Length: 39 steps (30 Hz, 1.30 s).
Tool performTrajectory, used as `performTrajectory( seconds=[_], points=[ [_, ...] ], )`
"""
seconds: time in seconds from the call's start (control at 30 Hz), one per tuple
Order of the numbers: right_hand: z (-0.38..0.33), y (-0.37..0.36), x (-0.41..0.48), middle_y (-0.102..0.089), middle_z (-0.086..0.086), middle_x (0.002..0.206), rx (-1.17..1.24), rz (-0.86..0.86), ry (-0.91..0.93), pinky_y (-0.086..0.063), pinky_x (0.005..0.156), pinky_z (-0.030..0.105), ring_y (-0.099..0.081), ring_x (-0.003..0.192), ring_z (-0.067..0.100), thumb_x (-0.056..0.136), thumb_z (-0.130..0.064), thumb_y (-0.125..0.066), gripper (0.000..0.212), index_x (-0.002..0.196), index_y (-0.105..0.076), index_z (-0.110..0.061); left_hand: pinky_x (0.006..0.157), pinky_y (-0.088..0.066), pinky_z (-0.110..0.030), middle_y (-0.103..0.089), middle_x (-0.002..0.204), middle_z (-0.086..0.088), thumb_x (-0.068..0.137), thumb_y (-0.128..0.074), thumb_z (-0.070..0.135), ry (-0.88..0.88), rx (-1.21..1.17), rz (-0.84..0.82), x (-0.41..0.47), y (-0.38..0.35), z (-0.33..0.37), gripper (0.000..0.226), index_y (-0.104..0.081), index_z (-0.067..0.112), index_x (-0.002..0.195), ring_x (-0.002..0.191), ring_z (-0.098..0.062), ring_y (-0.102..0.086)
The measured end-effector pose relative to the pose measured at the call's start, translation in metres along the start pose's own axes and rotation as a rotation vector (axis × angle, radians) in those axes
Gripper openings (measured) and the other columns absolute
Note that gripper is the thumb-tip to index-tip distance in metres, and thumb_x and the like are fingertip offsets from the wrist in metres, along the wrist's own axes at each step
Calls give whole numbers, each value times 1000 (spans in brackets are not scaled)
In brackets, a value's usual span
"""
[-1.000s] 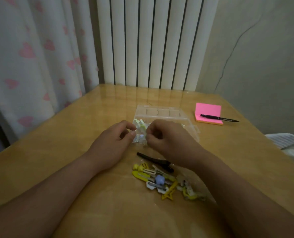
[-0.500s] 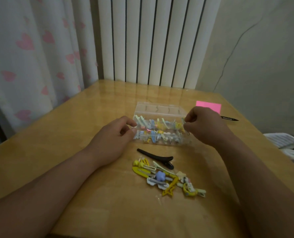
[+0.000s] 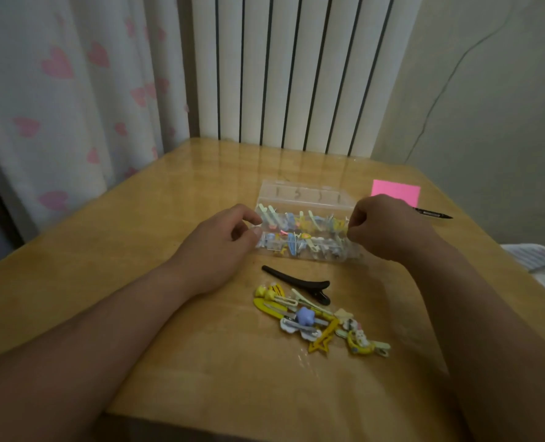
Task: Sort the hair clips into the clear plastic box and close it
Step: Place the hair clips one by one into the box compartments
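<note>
Thumb and forefinger of the left hand [image 3: 220, 247] pinch the left end of the clear plastic box [image 3: 306, 196], which sits mid-worktop [image 3: 137, 250], packed with hair clips [image 3: 299, 231]. The right hand [image 3: 389, 228] is curled tight against the box's right end, its fingertips hidden, so I cannot tell whether it has hold. More loose clips [image 3: 312, 317] lie nearer the person. That hand covers part of a pink notepad [image 3: 398, 188].

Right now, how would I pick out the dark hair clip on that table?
On the wooden table, find the clear plastic box between the left hand and right hand. Just on its near side lies the black clip, at the far edge of a loose pile of clips. It alone is black, longer and plainer than its small yellow, white and blue neighbours.
</note>
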State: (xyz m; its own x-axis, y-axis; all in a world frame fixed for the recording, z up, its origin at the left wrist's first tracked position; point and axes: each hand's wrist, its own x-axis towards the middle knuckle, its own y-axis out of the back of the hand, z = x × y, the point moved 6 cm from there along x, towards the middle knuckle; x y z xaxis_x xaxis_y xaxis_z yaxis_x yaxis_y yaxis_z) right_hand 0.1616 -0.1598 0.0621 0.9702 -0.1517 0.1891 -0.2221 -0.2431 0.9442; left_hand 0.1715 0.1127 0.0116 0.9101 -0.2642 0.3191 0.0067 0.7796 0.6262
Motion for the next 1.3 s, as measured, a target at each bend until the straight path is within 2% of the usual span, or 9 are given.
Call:
performTrajectory(
  seconds=[0.3,0.5,0.63,0.7,0.83,0.93,1.0,1.1,1.3],
  points=[
    [7,-1,-2,-67,-7,86,58,46,46,-61,76,39,-62,77,10,95,-30,-72,6,92,-69,-25,89,-51,-33,-68,103,9,105,-59,38,4,-11,0,0,0,0,15,-66,36,118,98,-11,-63],
    [14,-10,-4,-68,-8,86,175,75,69,-58,71,36,-63,76,9,96,-33,-73,11,94,-72,-23,87,-47,-20,-70,105,9,107,-56,36,33,-26,-4,0,4,-1,22,-69,36,125,99,-5,-63],
    [6,0,-7,-63,-14,84,227,164,145,-46,63,24,-59,77,2,99,-31,-70,8,93,-68,-25,80,-44,-9,-71,103,11,107,-57,35,31,-30,-4,-1,5,-1,25,-71,36,128,96,2,-62],
    [-5,5,-14,-65,-15,86,274,193,218,-49,67,25,-61,80,3,99,-31,-70,7,95,-69,-25,80,-45,-12,-71,102,12,107,-58,34,34,-44,-2,-1,5,-1,26,-71,37,129,96,2,-62],
    [-44,-4,-34,-70,-15,88,368,27,412,-47,68,23,-63,81,-1,97,-39,-71,9,96,-74,-30,87,-49,-21,-71,103,10,107,-58,34,36,-56,5,-1,6,0,26,-68,38,131,97,-3,-63],
    [-73,-15,-53,-69,-16,87,340,-133,526,-43,67,20,-62,81,-2,92,-47,-74,14,93,-75,-33,91,-51,-28,-72,101,7,106,-60,33,37,-60,25,0,6,0,25,-68,35,129,96,-8,-65],
    [-87,-22,-64,-69,-16,89,281,-193,580,-47,69,21,-62,82,-1,90,-54,-75,21,96,-76,-34,92,-52,-31,-71,100,7,105,-60,33,37,-64,25,-1,5,-1,23,-68,34,127,95,-8,-65],
    [-99,-33,-73,-67,-18,93,117,-245,650,-53,76,27,-62,86,1,87,-60,-73,30,105,-77,-37,93,-52,-32,-71,100,8,106,-59,33,42,-67,17,0,5,-2,23,-68,34,127,94,-6,-64],
    [-103,-38,-75,-66,-19,89,57,-229,690,-52,74,25,-62,81,2,93,-48,-69,21,103,-79,-33,97,-54,-39,-71,101,9,106,-59,38,51,-63,20,2,4,-5,22,-67,38,126,98,-9,-65]
  ],
)
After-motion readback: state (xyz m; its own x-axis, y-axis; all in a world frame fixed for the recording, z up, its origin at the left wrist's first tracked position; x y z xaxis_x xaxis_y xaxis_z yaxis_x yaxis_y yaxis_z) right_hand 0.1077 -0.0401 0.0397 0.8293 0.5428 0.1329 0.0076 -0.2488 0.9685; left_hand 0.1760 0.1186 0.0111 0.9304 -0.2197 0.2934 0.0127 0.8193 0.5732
